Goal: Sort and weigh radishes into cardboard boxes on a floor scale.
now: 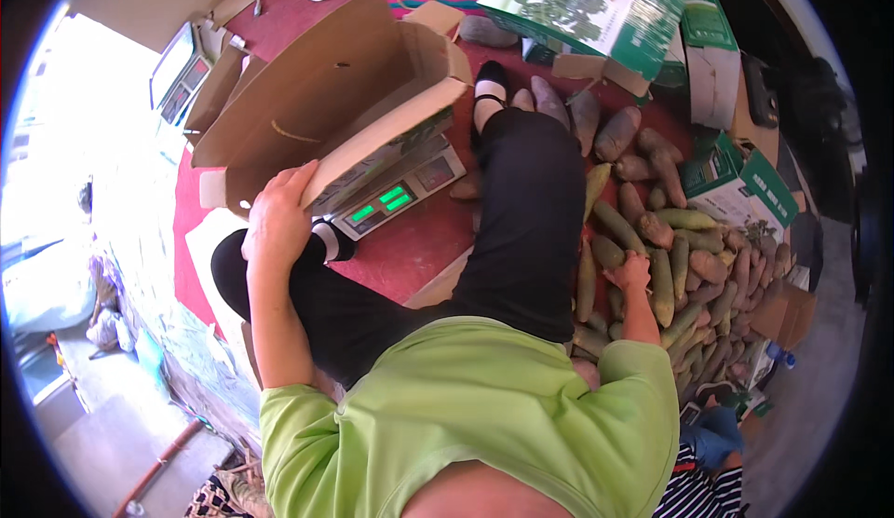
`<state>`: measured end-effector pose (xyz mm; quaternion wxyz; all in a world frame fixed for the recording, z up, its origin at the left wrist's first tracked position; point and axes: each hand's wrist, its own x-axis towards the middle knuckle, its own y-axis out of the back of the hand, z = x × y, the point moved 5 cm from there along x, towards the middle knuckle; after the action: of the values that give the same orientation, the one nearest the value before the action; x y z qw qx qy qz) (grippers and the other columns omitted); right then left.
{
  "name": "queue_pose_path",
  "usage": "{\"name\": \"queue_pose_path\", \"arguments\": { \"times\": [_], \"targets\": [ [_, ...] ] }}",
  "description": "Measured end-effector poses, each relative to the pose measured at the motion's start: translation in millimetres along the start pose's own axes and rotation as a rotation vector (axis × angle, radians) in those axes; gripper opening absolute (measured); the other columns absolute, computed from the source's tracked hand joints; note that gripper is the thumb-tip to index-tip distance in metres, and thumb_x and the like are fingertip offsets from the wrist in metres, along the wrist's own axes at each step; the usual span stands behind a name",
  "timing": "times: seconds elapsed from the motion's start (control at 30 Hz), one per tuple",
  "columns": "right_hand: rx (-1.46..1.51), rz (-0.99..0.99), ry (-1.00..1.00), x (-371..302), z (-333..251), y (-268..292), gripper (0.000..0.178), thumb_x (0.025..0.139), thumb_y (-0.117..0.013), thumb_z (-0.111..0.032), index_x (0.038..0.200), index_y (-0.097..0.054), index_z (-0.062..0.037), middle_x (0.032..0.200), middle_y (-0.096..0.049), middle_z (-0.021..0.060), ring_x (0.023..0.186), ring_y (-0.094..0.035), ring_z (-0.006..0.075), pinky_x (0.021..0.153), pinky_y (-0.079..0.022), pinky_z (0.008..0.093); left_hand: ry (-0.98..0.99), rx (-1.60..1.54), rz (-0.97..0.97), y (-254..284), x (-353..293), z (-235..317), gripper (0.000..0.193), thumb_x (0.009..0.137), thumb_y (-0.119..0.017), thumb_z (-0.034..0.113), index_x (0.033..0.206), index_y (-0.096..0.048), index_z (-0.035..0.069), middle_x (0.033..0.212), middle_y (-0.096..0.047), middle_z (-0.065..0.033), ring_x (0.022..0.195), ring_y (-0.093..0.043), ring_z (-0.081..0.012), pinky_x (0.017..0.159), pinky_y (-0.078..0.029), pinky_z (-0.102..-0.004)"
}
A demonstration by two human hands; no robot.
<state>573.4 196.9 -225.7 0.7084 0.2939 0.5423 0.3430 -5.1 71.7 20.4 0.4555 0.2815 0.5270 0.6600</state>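
Note:
My left hand (281,214) grips the near edge of an open cardboard box (321,99), fingers bent over its side panel. The box rests on a digital scale (396,199) whose green display is lit; most of the scale is hidden under it. Over on the right, my right hand (631,273) reaches down into a heap of long radishes. Its fingers are curled about a green radish (607,252), and part of the grip is hidden. Green and reddish-brown roots (655,230) lie all round that hand. I cannot see inside the box's bottom.
My legs in black trousers (531,211) stretch between box and heap. Printed green-and-white cartons (577,6) stand at the back right. A second scale (179,75) is at the far left on the red mat (400,266). Another person in a striped top (703,485) is at lower right.

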Motion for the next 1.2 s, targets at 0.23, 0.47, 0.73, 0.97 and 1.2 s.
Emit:
{"name": "queue_pose_path", "arguments": {
  "times": [0.23, 0.47, 0.73, 0.97, 1.2],
  "targets": [
    [0.047, 0.066, 0.096, 26.8, -18.0, 46.9, 0.062, 0.060, -0.080, -0.025, 0.115, -0.056, -0.0088, 0.119, -0.051, 0.0139, 0.117, -0.045, 0.0335, 0.093, -0.045, 0.0439, -0.060, 0.100, 0.070, -0.9, -6.6, -2.6, 0.042, 0.076, -0.049, -0.004, 0.114, -0.061, 0.009, 0.106, -0.062, -0.0128, 0.099, -0.059, -0.0321, 0.084, -0.047, -0.0398],
    [0.416, 0.470, 0.700, -27.3, -108.5, 237.6, 0.060, 0.060, -0.075, -0.010, 0.116, -0.055, -0.0076, 0.110, -0.053, 0.0130, 0.105, -0.048, 0.0322, 0.093, -0.039, 0.0388, -0.028, 0.085, 0.062, 2.5, -15.2, -8.6, 0.042, 0.075, -0.049, -0.005, 0.114, -0.059, 0.009, 0.103, -0.063, -0.0139, 0.096, -0.059, -0.0320, 0.082, -0.048, -0.0402],
    [0.457, 0.403, 1.305, -160.0, -291.3, 384.3, 0.054, 0.067, -0.069, -0.016, 0.117, -0.054, -0.0029, 0.105, -0.053, 0.0121, 0.105, -0.050, 0.0271, 0.094, -0.038, 0.0337, 0.025, 0.071, -0.005, 10.1, -21.9, -10.8, 0.041, 0.075, -0.048, -0.005, 0.112, -0.058, 0.009, 0.097, -0.062, -0.0177, 0.090, -0.060, -0.0365, 0.079, -0.047, -0.0431],
    [-0.072, 0.251, 1.360, -183.0, -473.7, 312.1, 0.059, 0.060, -0.075, -0.034, 0.112, -0.062, -0.0071, 0.105, -0.060, 0.0177, 0.102, -0.055, 0.0344, 0.090, -0.046, 0.0421, 0.032, 0.114, -0.054, 12.7, -20.6, -12.3, 0.038, 0.075, -0.047, -0.005, 0.108, -0.060, 0.008, 0.087, -0.061, -0.0190, 0.086, -0.060, -0.0382, 0.074, -0.047, -0.0454],
    [-0.311, 0.003, 1.352, -231.2, -540.1, 239.7, 0.043, 0.068, -0.072, -0.022, 0.109, -0.066, -0.0099, 0.114, -0.062, 0.0158, 0.108, -0.057, 0.0329, 0.089, -0.049, 0.0414, 0.030, 0.096, -0.054, 8.7, -21.8, -10.5, 0.037, 0.077, -0.046, -0.005, 0.108, -0.060, 0.008, 0.088, -0.061, -0.0191, 0.086, -0.060, -0.0384, 0.074, -0.046, -0.0454]
  ]
}}
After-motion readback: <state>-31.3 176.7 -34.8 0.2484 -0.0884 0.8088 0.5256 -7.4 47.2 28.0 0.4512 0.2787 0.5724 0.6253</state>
